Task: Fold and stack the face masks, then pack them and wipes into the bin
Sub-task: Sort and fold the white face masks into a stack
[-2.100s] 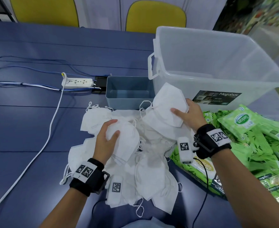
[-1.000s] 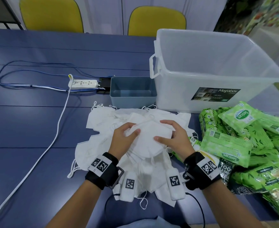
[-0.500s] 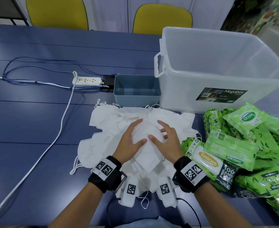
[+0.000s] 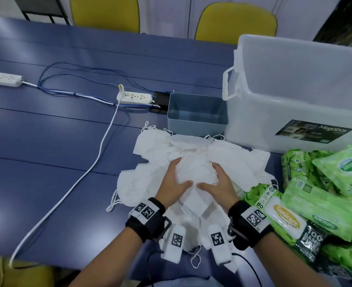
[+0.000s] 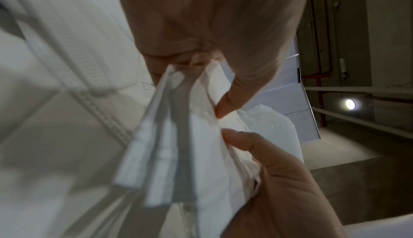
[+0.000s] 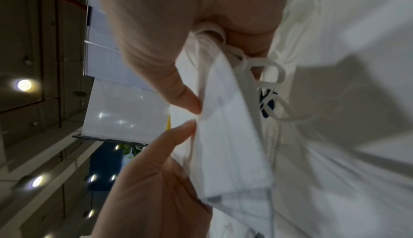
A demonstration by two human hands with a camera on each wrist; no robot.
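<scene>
A loose pile of white face masks (image 4: 156,150) lies spread on the blue table (image 4: 46,141). On top of it sits a small stack of folded masks (image 4: 194,175). My left hand (image 4: 177,175) grips the stack's left side and my right hand (image 4: 214,177) grips its right side, thumbs nearly meeting in front. In the left wrist view the left thumb (image 5: 232,100) and curled fingers pinch the layered mask edges (image 5: 178,135). In the right wrist view the right thumb (image 6: 181,93) presses the folded masks (image 6: 228,144), ear loops (image 6: 266,75) bunched by the fingers. Green wipe packs (image 4: 320,195) lie heaped to the right.
A small blue-grey bin (image 4: 197,129) stands just behind the pile. A big clear plastic box (image 4: 295,104) is to its right. Two power strips (image 4: 134,97) (image 4: 4,79) and cables run across the table's left half. Yellow chairs (image 4: 235,23) stand at the far edge.
Half a second ago both hands lay flat, fingers spread, on the top masks. Now their fingers are curled round the sides of the small stack and grip it.
</scene>
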